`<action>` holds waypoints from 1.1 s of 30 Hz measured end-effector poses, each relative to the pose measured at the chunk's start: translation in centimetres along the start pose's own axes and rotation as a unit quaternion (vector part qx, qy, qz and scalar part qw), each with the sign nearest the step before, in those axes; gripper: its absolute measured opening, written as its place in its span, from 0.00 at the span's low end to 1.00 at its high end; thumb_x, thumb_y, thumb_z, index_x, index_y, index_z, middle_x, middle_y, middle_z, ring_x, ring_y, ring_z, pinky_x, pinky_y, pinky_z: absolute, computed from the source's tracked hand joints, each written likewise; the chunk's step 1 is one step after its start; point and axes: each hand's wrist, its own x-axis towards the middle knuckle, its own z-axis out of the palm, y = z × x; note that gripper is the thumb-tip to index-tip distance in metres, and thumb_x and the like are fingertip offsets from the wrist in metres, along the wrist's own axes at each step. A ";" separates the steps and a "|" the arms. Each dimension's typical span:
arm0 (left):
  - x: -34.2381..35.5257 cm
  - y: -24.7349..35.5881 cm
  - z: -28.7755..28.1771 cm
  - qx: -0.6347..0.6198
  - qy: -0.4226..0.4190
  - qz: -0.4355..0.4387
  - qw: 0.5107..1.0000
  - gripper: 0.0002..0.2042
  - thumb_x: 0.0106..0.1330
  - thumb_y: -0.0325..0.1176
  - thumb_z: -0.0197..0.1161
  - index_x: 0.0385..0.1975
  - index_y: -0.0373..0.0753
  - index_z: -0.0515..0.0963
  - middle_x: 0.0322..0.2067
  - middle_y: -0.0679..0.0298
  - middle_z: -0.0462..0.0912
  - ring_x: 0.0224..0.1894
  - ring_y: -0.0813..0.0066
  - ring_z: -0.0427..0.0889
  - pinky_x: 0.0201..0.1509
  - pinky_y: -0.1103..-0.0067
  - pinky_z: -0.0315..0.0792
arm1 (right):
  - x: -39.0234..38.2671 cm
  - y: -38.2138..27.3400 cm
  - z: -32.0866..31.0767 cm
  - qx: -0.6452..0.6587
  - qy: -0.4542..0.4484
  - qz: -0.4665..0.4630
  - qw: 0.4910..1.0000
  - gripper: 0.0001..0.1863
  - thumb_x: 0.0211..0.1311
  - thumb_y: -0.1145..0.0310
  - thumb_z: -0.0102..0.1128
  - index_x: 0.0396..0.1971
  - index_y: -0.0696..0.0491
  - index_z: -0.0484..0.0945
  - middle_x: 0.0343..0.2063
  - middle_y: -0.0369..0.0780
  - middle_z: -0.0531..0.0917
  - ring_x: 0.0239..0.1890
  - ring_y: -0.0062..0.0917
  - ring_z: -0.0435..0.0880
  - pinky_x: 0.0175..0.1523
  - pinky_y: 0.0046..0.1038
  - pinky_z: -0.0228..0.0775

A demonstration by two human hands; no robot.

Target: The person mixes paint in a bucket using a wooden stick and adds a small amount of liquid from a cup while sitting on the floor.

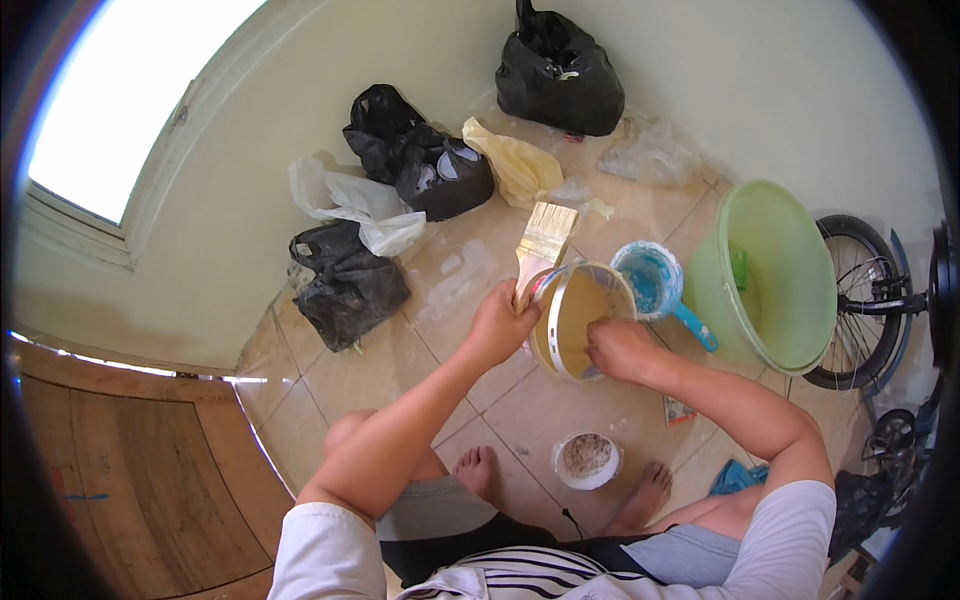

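My left hand [497, 322] grips the left rim of a tilted paint can [580, 318] together with the handle of a wide flat paintbrush [545, 240], whose pale bristles point up and away. My right hand [618, 347] rests on the can's lower right rim, fingers curled over it. The can's inside is coated in beige paint. Both my bare feet show on the tiled floor below the can.
A blue scoop [652, 280] lies right of the can, beside a large green bucket [775, 275]. A small white lid [587, 460] sits between my feet. Black plastic bags [560, 75] and pale bags line the wall. A bicycle wheel [860, 300] stands at right, a wooden door [140, 470] at left.
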 end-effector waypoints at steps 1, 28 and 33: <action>0.0 0.0 0.0 0.010 -0.002 0.004 1.000 0.14 0.61 0.38 0.66 0.38 0.33 0.77 0.33 0.51 0.80 0.37 0.57 0.79 0.43 0.66 0.72 | 0.4 0.0 -0.3 -0.002 0.026 0.014 1.000 0.11 0.57 0.65 0.61 0.29 0.60 0.80 0.30 0.53 0.83 0.33 0.48 0.85 0.38 0.47 0.78; 0.0 0.5 0.1 -0.006 0.001 -0.006 1.000 0.14 0.61 0.38 0.66 0.38 0.33 0.76 0.34 0.48 0.82 0.38 0.54 0.81 0.44 0.66 0.73 | 1.0 0.7 -1.1 -0.045 0.058 0.039 0.997 0.11 0.58 0.67 0.61 0.30 0.60 0.80 0.32 0.53 0.84 0.33 0.49 0.85 0.40 0.46 0.77; -0.1 0.0 0.2 -0.006 0.011 0.000 1.000 0.14 0.61 0.38 0.66 0.39 0.33 0.76 0.34 0.49 0.82 0.37 0.54 0.81 0.43 0.66 0.73 | 0.3 1.3 -1.1 -0.078 -0.054 0.021 0.995 0.10 0.58 0.67 0.60 0.30 0.60 0.79 0.33 0.53 0.84 0.34 0.49 0.85 0.39 0.45 0.78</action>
